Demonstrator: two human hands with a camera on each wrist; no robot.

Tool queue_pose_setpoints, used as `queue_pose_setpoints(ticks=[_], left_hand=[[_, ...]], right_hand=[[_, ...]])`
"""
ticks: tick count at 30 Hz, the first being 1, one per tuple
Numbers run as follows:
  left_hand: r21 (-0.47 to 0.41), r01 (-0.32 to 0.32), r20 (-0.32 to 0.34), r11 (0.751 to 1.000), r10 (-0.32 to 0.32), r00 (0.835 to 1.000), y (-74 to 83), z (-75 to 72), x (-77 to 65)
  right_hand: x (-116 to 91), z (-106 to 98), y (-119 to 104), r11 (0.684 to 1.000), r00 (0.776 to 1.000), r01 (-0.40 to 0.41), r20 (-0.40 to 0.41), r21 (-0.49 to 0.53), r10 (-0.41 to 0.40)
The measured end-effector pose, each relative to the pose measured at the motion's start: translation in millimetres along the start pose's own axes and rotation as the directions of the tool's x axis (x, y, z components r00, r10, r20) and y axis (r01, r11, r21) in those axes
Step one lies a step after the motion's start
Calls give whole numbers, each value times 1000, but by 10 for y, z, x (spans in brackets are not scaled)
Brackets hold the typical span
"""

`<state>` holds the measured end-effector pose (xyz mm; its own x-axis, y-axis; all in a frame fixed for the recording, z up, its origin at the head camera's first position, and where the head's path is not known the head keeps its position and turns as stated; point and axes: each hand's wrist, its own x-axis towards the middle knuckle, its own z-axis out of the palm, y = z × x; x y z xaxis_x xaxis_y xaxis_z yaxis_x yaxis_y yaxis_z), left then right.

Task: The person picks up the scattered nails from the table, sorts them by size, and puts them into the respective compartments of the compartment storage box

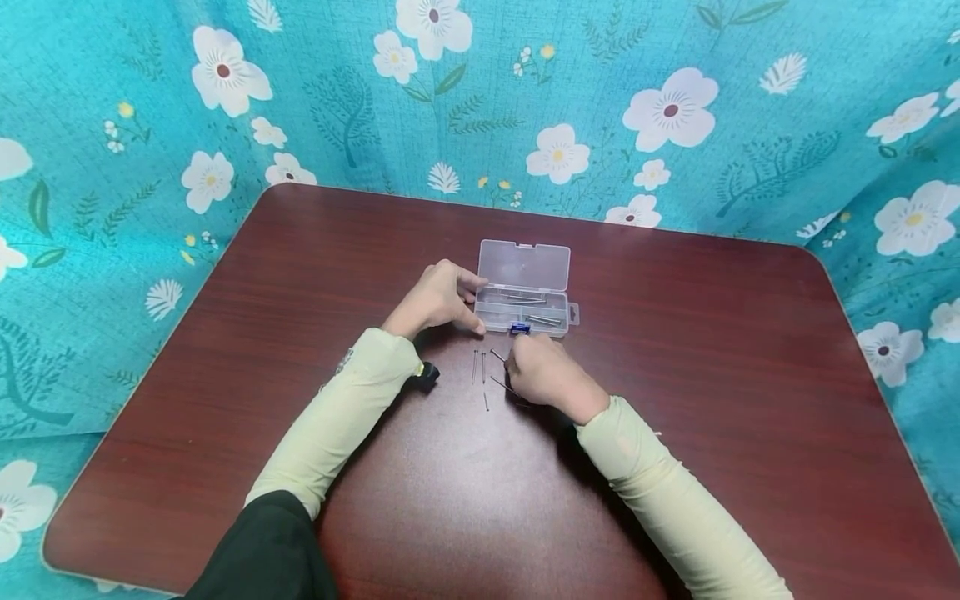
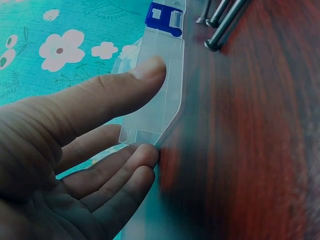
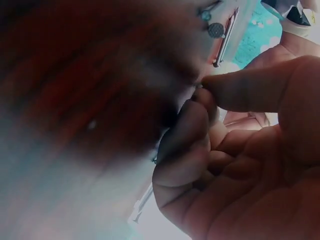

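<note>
Nails (image 1: 483, 367) lie loose on the desk (image 1: 480, 508), thin and silvery with small round heads, just in front of a clear plastic box (image 1: 491, 320). Its lid (image 1: 523, 267) is flipped back, there's a blue latch (image 1: 520, 328) on the front, and more nails sit in the divided compartments. Left hand (image 1: 444, 293) is at the box's left end, fingers loosely spread, thumb by the front side. Right hand (image 1: 542, 369) is curled up tight, thumb and forefinger pinching a nail, mostly hidden by the hand tbh. Desk is glossy reddish-brown with rounded corners. Teal fabric (image 1: 487, 92) with white flowers hangs behind it, and both forearms have pale yellow sleeves (image 1: 345, 408).
</note>
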<state>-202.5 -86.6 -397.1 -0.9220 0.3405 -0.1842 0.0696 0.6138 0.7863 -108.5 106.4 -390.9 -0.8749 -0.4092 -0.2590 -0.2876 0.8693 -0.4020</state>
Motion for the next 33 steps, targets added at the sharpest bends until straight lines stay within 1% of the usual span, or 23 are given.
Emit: queue_pose_setpoints(ticks=[2,4,10,13,19,22,24,26,29,31,33], left_hand=[[0,1,-3,1000,-1,1000,-4,-4,1],[0,7,-8,1000,-7,1000,-2,-8,1],[1,13,-6,1000,-13,1000,8,-14,1],[3,12,-4,1000,-12,1000,10,-14,0],[4,3,-4,1000,-3,1000,11,-16,-8],[7,2,0,1000,-2,1000,0,-10,-4],[9,-1,2,1000,1,1000,-5,-5,-1],[6,-5,2,1000,5,1000,-14,-2,5],[2,-5,3,1000,5,1000,-21,-1,10],[1,-1,3,1000,1,1000,-21,-3,10],[0,-2,-1,1000,2,1000,-18,-6,6]], right_hand=[[0,2,-5,1000,1000,-5,15,-25,5],[-4,0,-7,1000,1000,-9,20,-25,9],[-24,-24,-7,999,999,-36,-35,-5,35],[-23,-22,-5,999,998,-37,-51,-15,36],[-9,-3,10,998,1000,-6,-2,-59,6],[-26,-5,35,999,1000,19,-2,-42,-19],[-52,-18,60,999,999,39,-31,6,-38],[-83,-40,95,996,995,68,-79,62,-63],[-123,-79,149,984,982,116,-161,133,-94],[-137,-103,185,978,975,133,-201,162,-100],[-138,-124,219,971,970,143,-222,191,-99]])
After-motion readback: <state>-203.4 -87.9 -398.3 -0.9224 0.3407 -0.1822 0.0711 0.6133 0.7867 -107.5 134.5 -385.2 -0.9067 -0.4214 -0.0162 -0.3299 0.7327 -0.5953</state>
